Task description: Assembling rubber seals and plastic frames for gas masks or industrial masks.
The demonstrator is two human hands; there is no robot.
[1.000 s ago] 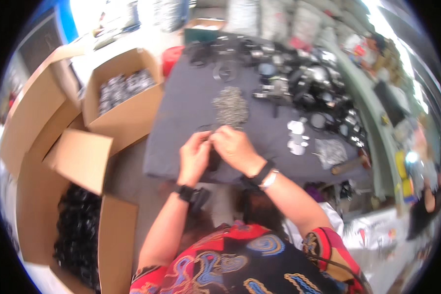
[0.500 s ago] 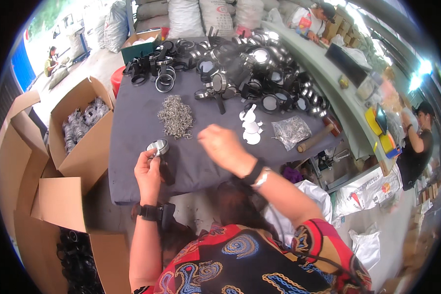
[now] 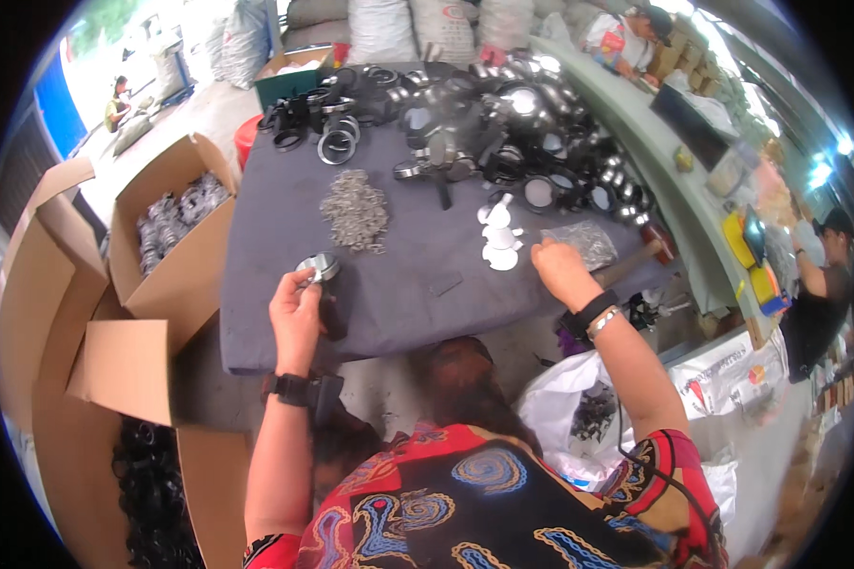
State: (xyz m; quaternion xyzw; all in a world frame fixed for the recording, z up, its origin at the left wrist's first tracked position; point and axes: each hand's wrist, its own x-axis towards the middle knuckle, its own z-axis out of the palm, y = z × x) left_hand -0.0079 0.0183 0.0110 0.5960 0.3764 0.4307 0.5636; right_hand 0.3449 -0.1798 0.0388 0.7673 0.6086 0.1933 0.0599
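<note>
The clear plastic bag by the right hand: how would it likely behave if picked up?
The clear plastic bag would probably sag, since its film looks thin and crumpled. The small pieces may shift, as they appear loose inside. It seems unlikely to roll, lying low on the grey tabletop.
</note>
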